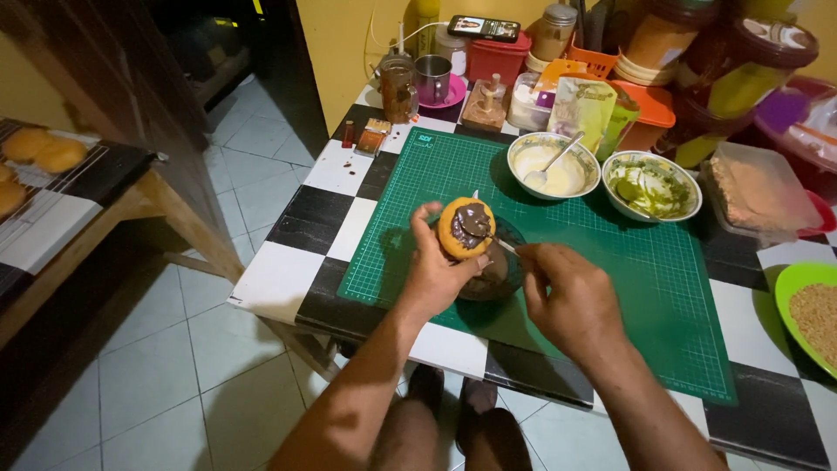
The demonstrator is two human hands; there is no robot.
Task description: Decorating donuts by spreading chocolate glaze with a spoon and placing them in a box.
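A black-and-white chequered table [288, 279] under dim light carries a green cutting mat [610, 262], with a bowl of white cream [553, 165] and a bowl of green cream [652, 185] at the far side. Near the mat's near-left edge, a round doughnut [466, 228] is cupped upright in the left hand [432, 275], fingers curled around its rim, while a small spreader [499, 244] is pinched in the right hand [571, 296]; the dark topping is best drawn thinly outward from the centre, the doughnut kept level over the dark bowl [493, 275] below. That bowl's contents are largely hidden by the hands, and the spreader's blade is hard to make out.
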